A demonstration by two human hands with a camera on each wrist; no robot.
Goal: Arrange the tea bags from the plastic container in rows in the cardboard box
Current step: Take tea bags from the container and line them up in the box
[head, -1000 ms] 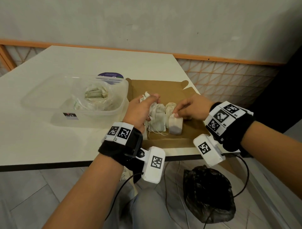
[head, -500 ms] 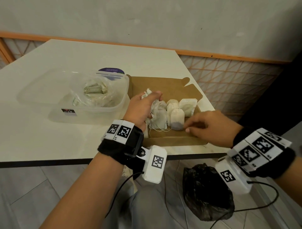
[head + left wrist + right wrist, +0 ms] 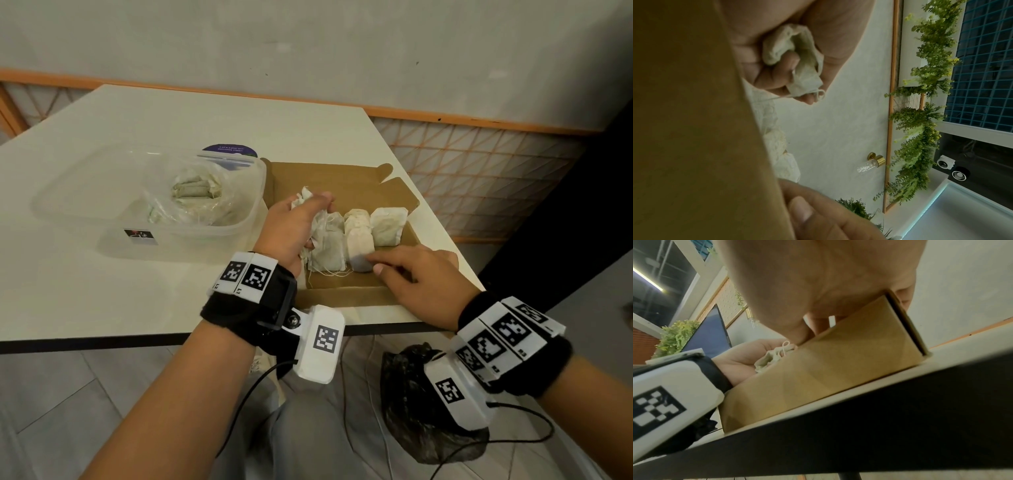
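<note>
Meanwhile, tea bags go into the cardboard box [image 3: 346,293].
Left hand [image 3: 291,229] clutches a bunch of tea bags [image 3: 795,53]; right hand [image 3: 421,277], fingers relaxed, touches a near bag [image 3: 359,248].

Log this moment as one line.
left hand: grips tea bags | right hand: fingertips at bag in cardboard box | plastic container: bags remain

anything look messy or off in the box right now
Slightly. The tea bags in the cardboard box overlap unevenly instead of forming a clean row, with loose strings trailing near the front. The left hand grips a crumpled bunch of bags.
</note>
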